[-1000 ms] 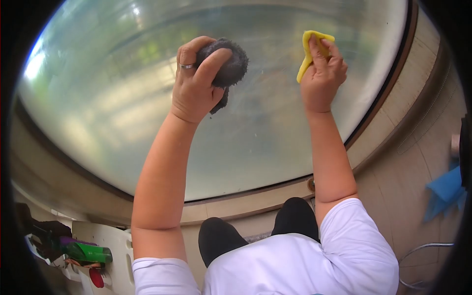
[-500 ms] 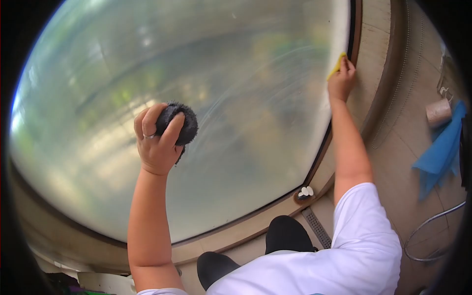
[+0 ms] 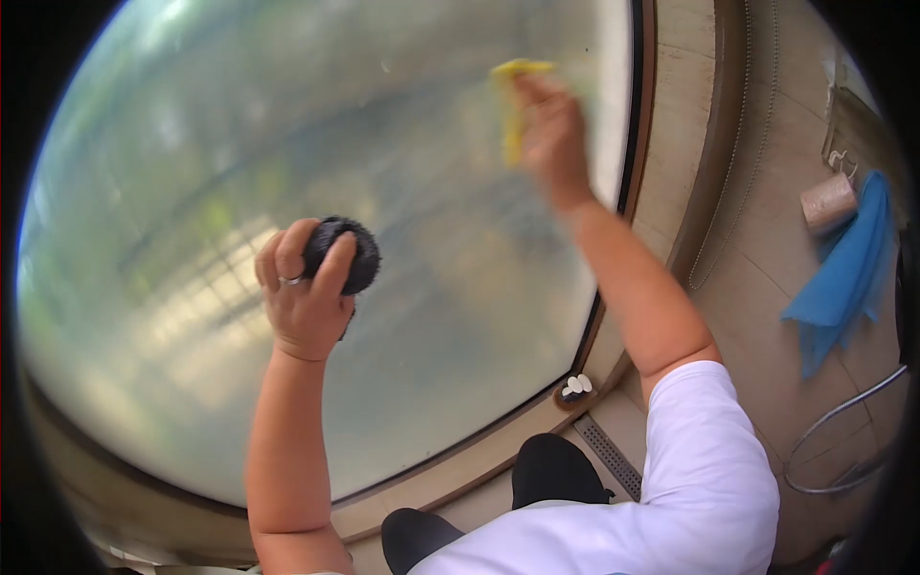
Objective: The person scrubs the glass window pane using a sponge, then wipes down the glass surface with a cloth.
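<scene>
My left hand, with a ring on one finger, grips a dark fuzzy pad in front of the large window pane. Higher up and to the right, my right hand holds a yellow cloth at the glass. The cloth and fingers are slightly blurred. Streaks show faintly on the pane between the two hands.
A dark frame edges the glass. White pebble-like pieces sit in a small round holder at the lower corner. On the right are a bead chain, a pink roll, a blue cloth and a metal hose.
The view has turned toward the right. My right hand went to the frame's edge with the yellow cloth, then back left across the glass. My left hand still grips the dark pad, now lower in view.
</scene>
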Demonstrator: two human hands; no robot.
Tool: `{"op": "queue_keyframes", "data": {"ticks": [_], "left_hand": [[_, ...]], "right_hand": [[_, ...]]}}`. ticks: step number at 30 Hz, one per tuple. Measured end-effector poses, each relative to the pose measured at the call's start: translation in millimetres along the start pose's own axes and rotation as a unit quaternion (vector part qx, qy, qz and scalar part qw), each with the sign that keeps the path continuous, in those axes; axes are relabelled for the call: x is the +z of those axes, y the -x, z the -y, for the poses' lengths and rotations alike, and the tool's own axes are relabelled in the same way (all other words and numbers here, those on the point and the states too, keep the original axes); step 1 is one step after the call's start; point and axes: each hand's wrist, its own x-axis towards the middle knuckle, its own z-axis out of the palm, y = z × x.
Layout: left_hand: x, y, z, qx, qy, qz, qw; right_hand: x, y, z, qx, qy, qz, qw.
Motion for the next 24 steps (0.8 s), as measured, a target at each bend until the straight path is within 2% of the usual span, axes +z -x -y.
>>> {"op": "queue_keyframes", "data": {"ticks": [3,4,5,6,8,9,11,13,14,16,19,22,24], "left_hand": [[0,-11,-3,-0.003,0.003,0.008,1.0],[-2,-12,0,0.0,0.005,-0.001,1.0],[-1,-12,0,0.002,0.01,-0.007,1.0],[0,-11,1,0.004,0.014,-0.015,1.0],[-2,-14,-1,-0.002,0.014,-0.008,1.0],[-1,-18,-2,-0.004,0.014,-0.003,1.0],[2,-17,0,0.004,0.019,-0.007,1.0],[2,-13,-1,0.009,0.023,-0.002,1.0],[2,-14,0,0.009,0.02,-0.004,1.0],[2,-19,-3,0.006,0.019,-0.001,1.0],[4,-24,-5,0.003,0.02,0.0,1.0],[5,-22,-8,0.008,0.022,0.008,1.0],[4,-23,-6,0.013,0.02,0.004,1.0]], "right_hand": [[-3,-7,30,-0.048,-0.078,0.03,0.995],[7,-15,-9,0.009,0.03,-0.04,0.999],[-12,-31,-22,0.188,-0.015,-0.019,0.982],[-23,-42,-26,0.268,0.015,-0.023,0.963],[-24,-33,-13,0.217,0.039,0.044,0.974],[-11,-25,13,0.18,-0.119,0.033,0.976],[-1,-4,26,0.059,-0.194,0.019,0.979],[-15,5,21,-0.101,-0.032,0.029,0.994],[-30,-2,19,0.1,-0.066,0.028,0.992],[-29,1,-52,0.236,0.027,-0.006,0.971],[-32,-9,-9,0.001,0.035,0.058,0.998],[-28,-5,-9,-0.087,0.081,0.068,0.991],[-34,-17,-36,0.114,0.152,0.042,0.981]]}}
